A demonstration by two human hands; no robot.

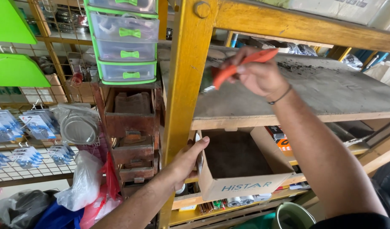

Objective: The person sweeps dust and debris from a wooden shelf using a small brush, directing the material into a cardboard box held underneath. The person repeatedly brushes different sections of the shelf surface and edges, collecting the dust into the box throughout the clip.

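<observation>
My right hand [256, 76] grips the orange handle of a brush [237, 68] over a dusty grey shelf board [330, 91]; the bristle end points left, near the yellow post [184, 85]. A dark heap of dust [294, 67] lies on the board behind the hand. My left hand [190, 161] holds the left edge of an open cardboard box [241, 169] that sits on the lower shelf, thumb over its rim. The box looks empty inside.
A green-and-clear plastic drawer tower [125, 42] stands on small wooden drawers [131, 123] to the left. Packaged goods hang on a wire grid [25, 140]. Plastic bags [87, 182] pile below. A green bucket [294, 216] sits at the bottom right.
</observation>
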